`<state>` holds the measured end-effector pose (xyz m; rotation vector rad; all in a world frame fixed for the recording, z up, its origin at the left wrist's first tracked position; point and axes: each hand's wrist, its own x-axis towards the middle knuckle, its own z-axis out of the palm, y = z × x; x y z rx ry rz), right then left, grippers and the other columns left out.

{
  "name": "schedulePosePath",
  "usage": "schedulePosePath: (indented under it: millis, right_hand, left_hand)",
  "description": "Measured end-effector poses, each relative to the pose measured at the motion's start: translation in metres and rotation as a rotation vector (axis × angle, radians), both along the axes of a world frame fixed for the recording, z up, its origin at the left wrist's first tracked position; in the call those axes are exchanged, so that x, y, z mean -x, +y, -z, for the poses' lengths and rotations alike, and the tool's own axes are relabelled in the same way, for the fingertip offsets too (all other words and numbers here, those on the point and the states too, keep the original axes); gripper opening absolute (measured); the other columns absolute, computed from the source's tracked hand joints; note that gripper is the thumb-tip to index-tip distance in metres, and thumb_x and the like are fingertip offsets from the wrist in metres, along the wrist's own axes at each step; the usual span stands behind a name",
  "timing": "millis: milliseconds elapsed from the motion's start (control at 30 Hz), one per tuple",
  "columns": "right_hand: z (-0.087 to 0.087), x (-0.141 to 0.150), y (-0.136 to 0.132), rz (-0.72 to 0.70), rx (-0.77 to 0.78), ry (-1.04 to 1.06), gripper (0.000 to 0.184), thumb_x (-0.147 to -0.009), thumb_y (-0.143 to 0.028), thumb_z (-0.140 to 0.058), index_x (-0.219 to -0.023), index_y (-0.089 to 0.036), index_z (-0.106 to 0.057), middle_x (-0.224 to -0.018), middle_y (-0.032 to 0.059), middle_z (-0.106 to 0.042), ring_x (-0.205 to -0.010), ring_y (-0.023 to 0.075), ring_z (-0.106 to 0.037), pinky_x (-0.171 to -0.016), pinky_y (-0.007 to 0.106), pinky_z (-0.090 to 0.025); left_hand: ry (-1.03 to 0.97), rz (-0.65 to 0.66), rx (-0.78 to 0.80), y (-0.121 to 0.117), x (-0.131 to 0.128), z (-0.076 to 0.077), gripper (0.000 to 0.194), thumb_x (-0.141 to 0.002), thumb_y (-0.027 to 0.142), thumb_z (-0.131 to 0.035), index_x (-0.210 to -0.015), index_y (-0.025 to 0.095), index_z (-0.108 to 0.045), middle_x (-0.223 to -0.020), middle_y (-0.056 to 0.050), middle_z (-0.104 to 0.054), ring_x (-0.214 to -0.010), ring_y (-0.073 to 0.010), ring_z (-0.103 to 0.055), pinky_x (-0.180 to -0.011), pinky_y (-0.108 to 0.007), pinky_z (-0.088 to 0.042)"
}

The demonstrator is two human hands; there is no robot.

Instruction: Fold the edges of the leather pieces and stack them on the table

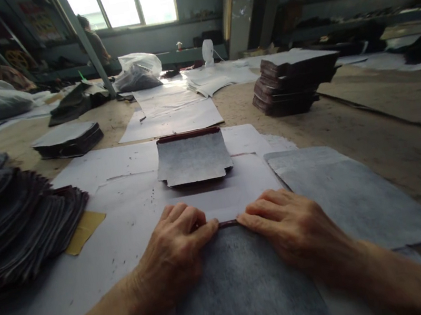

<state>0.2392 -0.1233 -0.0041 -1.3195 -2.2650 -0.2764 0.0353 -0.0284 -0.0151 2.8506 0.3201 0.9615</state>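
Observation:
A grey cut sheet, fabric-like with a dark red edge, lies in front of me; call it the grey sheet point(246, 285). At its far edge a narrow dark red strip is folded over. My left hand point(184, 241) has its fingers curled and its thumb pressed on the left part of that fold. My right hand point(285, 225) pinches the right part the same way, thumb towards the other thumb. Just beyond my hands sits a small stack of folded grey pieces point(195, 159) with dark red edges. The undersides of my fingers are hidden.
A tall fanned stack of dark pieces point(13, 220) stands at left, by a yellow scrap point(85, 231). Another grey piece point(343, 189) lies at right. Farther back are a dark stack point(291, 86), a low stack point(67, 140) and a plastic bag point(136, 70). Two people are beyond.

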Motion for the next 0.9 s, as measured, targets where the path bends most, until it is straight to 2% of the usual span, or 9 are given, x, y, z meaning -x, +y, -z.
schedulePosePath:
  millis: [233, 433, 533, 633, 700, 800, 900]
  right_hand:
    - [0.002, 0.002, -0.006, -0.030, -0.026, -0.128, 0.036, -0.097, -0.012, -0.027, -0.094, -0.008, -0.063, -0.083, 0.0082, -0.056, -0.076, 0.0181, -0.048, -0.072, 0.035, -0.042]
    - [0.004, 0.007, -0.006, -0.021, -0.051, -0.219, 0.036, -0.095, -0.007, -0.028, -0.091, -0.006, -0.064, -0.088, 0.0099, -0.056, -0.077, 0.0191, -0.049, -0.075, 0.039, -0.043]
    - [0.004, 0.010, -0.007, -0.011, -0.113, -0.271, 0.038, -0.094, -0.003, -0.026, -0.090, -0.006, -0.064, -0.096, 0.0114, -0.057, -0.091, 0.0228, -0.050, -0.085, 0.045, -0.038]
    - [0.001, 0.013, -0.008, -0.021, -0.167, -0.259, 0.036, -0.093, 0.000, -0.027, -0.091, -0.006, -0.063, -0.110, 0.0105, -0.054, -0.107, 0.0260, -0.044, -0.089, 0.046, -0.034]
    - [0.000, 0.015, -0.007, -0.046, -0.156, -0.224, 0.035, -0.092, 0.001, -0.028, -0.094, -0.007, -0.062, -0.113, 0.0081, -0.052, -0.111, 0.0253, -0.042, -0.090, 0.046, -0.033]
    - [-0.002, 0.015, -0.003, -0.097, -0.091, -0.223, 0.039, -0.093, 0.001, -0.025, -0.095, -0.009, -0.062, -0.104, 0.0054, -0.056, -0.108, 0.0229, -0.043, -0.095, 0.046, -0.030]
    - [-0.004, 0.015, -0.001, -0.125, -0.035, -0.256, 0.038, -0.095, -0.003, -0.024, -0.093, -0.009, -0.062, -0.101, 0.0059, -0.056, -0.103, 0.0215, -0.045, -0.099, 0.046, -0.027]
  left_hand:
    - [0.089, 0.078, -0.022, -0.002, 0.001, -0.004, 0.029, -0.080, -0.001, -0.038, -0.100, 0.008, -0.057, -0.080, -0.008, -0.051, -0.074, -0.0177, -0.042, -0.067, -0.035, -0.038]
    - [0.138, 0.080, -0.009, -0.002, 0.002, -0.005, 0.034, -0.075, -0.001, -0.036, -0.102, 0.007, -0.057, -0.081, -0.009, -0.050, -0.075, -0.0186, -0.042, -0.066, -0.036, -0.038]
    - [0.153, 0.084, -0.009, -0.002, 0.002, -0.005, 0.035, -0.074, -0.001, -0.036, -0.101, 0.007, -0.057, -0.081, -0.009, -0.050, -0.074, -0.0185, -0.041, -0.066, -0.035, -0.038]
    - [0.160, 0.086, -0.005, -0.002, 0.002, -0.005, 0.035, -0.074, -0.001, -0.036, -0.102, 0.007, -0.057, -0.082, -0.009, -0.050, -0.075, -0.0186, -0.041, -0.066, -0.035, -0.038]
    - [0.173, 0.084, 0.007, -0.002, 0.002, -0.005, 0.034, -0.075, 0.000, -0.036, -0.101, 0.008, -0.057, -0.082, -0.009, -0.050, -0.075, -0.0186, -0.041, -0.066, -0.035, -0.038]
    - [0.167, 0.069, 0.034, -0.002, 0.004, -0.004, 0.034, -0.078, 0.002, -0.036, -0.102, 0.011, -0.058, -0.082, -0.008, -0.049, -0.076, -0.0185, -0.041, -0.067, -0.035, -0.039]
    - [0.140, 0.040, 0.080, -0.001, 0.007, -0.003, 0.038, -0.077, 0.002, -0.037, -0.105, 0.016, -0.058, -0.092, -0.008, -0.047, -0.081, -0.0184, -0.043, -0.070, -0.035, -0.040]
